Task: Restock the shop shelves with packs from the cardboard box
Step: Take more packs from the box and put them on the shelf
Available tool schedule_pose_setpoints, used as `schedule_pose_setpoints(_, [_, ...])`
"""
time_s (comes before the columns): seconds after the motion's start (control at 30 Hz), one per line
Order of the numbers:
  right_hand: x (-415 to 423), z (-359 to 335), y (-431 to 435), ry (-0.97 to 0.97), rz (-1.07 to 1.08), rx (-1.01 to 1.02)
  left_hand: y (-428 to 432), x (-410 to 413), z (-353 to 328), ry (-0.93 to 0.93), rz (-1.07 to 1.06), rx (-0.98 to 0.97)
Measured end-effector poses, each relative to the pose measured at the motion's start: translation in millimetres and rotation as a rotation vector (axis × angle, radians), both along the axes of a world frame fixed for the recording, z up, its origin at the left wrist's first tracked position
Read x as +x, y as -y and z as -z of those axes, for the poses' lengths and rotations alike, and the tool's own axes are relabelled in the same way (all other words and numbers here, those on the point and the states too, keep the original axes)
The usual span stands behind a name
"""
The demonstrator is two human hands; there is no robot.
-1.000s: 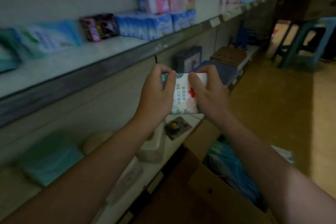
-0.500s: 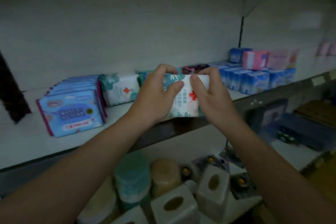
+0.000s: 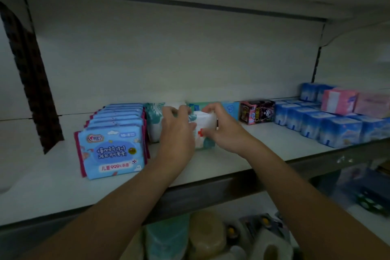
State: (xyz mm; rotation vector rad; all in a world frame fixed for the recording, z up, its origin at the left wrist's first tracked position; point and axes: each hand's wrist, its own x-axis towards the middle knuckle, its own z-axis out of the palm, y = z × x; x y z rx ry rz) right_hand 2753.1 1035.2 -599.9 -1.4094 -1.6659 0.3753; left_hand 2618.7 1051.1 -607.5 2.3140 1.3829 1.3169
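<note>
1. My left hand grips the left end of the pack, fingers curled over its top edge and the back of the hand towards me.
2. My right hand grips the pack's right end, fingers hooked over the top and the thumb on the front face beside a red cross.
3. The pack sits just right of the blue stack, with only my left hand between them. Its lower edge is at the shelf surface. I cannot tell whether it rests there fully.
4. The pack's visible face is white with the red cross and a teal patch at the lower corner. Any writing on it is too blurred to read.
5. The blue stack is a row of flat packs standing one behind another. The front one has a heart mark with "相印" at upper left and a white band reading "儿童 999%". The remaining characters I cannot make out for certain.
6. Touching the blue stack's right side, behind my left hand, stands a teal-and-white pack.
7. Further right of the blue stack, past my right hand, are a dark box with a cartoon figure, then blue-white packs, with pink packs on top of them. Their print is unreadable.
</note>
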Motion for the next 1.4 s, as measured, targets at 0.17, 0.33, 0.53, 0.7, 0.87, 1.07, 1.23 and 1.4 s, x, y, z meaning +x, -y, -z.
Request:
schedule_pose_setpoints(0.17, [-9.3,7.0,-25.4,0.111,0.073,-0.052,-9.6,-5.1,-5.2,-0.601,-0.246,0.005])
schedule_pose_setpoints(0.33, [-23.4,1.7,-33.1,0.222,0.115,-0.122,-15.4,-9.0,-2.4,-0.873,-0.324,0.080])
schedule_pose_setpoints(0.53, [-34.3,1.6,-44.0,0.265,0.129,-0.123,-23.5,2.4,-9.9,-0.934,-0.368,0.076])
schedule_pose_setpoints(0.7, [-34.4,1.7,-38.6,0.281,0.084,-0.142,-30.7,0.2,-3.4,-0.908,-0.341,0.119])
schedule_pose_setpoints(0.87, [-40.3,5.3,-40.3,0.207,0.079,-0.135,-32.1,-0.4,-3.6,-0.866,-0.358,0.099])
schedule_pose_setpoints(1.07, [-37.1,6.4,-43.4,0.242,0.073,-0.210,-32.7,-0.8,-3.7,-0.841,-0.355,0.093])
schedule_pose_setpoints(1.23, [-20.2,8.8,-32.1,0.111,0.108,-0.180,-25.5,-1.4,-10.0,-0.848,-0.335,0.086])
schedule_pose_setpoints(1.4, [-1.3,7.4,-5.3,0.127,0.174,-0.168,-11.5,4.0,-14.0,-0.849,-0.265,0.081])
